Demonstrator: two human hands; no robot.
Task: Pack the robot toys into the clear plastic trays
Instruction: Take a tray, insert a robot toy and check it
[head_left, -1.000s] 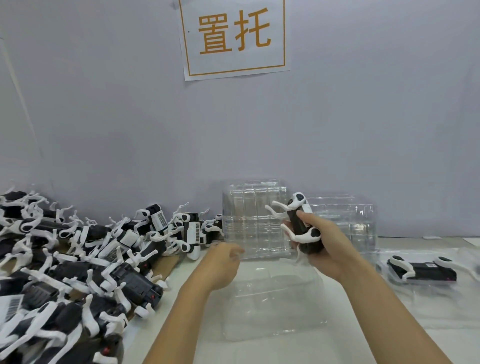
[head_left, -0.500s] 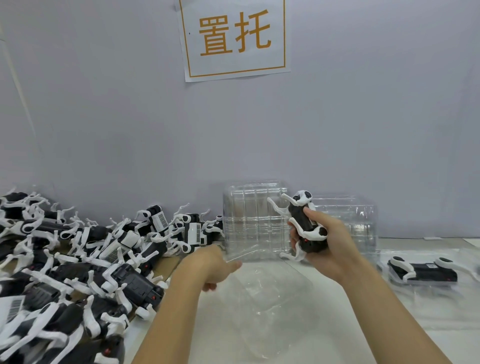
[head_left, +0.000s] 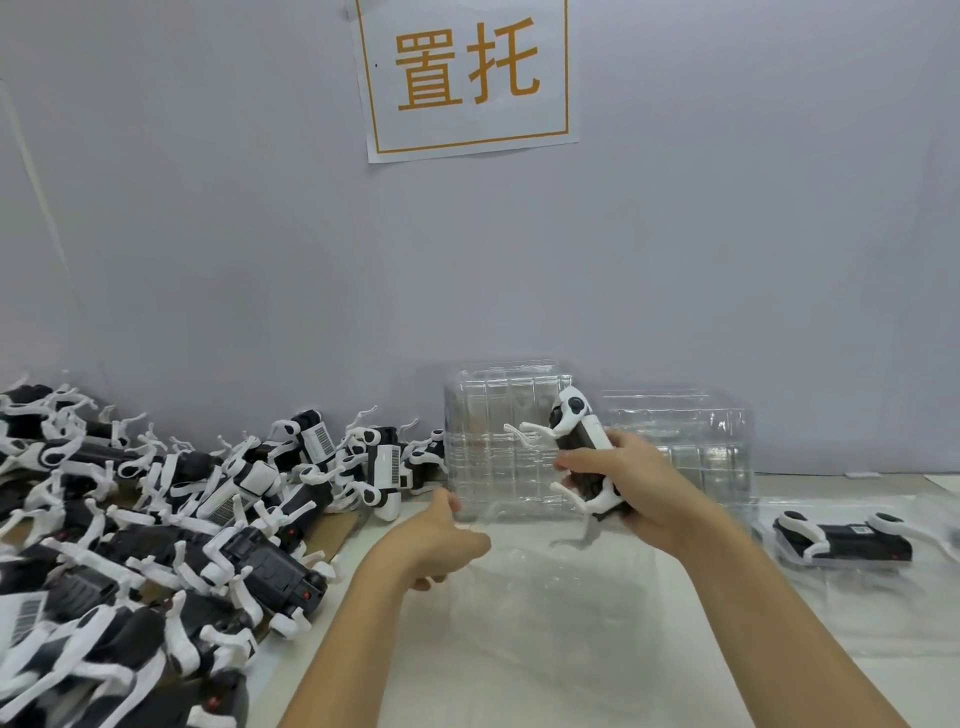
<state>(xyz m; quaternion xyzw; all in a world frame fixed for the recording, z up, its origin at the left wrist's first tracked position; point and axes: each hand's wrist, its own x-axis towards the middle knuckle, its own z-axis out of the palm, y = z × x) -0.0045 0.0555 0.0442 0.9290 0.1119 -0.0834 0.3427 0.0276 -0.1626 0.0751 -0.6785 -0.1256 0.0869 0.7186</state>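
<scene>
**Two hands, one toy, one thin tray**

The right hand is curled around a small black and white plastic robot dog toy, which is held up in the air, nose up, in front of the stacks of clear plastic trays. The left hand is over the near-left corner of a loose clear plastic tray lying on the white table. Whether that corner is pinched cannot be told, as the fingers are curled out of sight.

The toy looks light and hard. Its thin white legs stick out and could likely be bent or snapped, so the thick black body is the best place to be held. The tray looks very thin, bendy and slippery, and is best held by its edge.

The loose tray's shape is hard to make out because it is see-through. The big pile of black and white robot toys is cut off at the left. One more toy sits packed in a tray at the right.
</scene>
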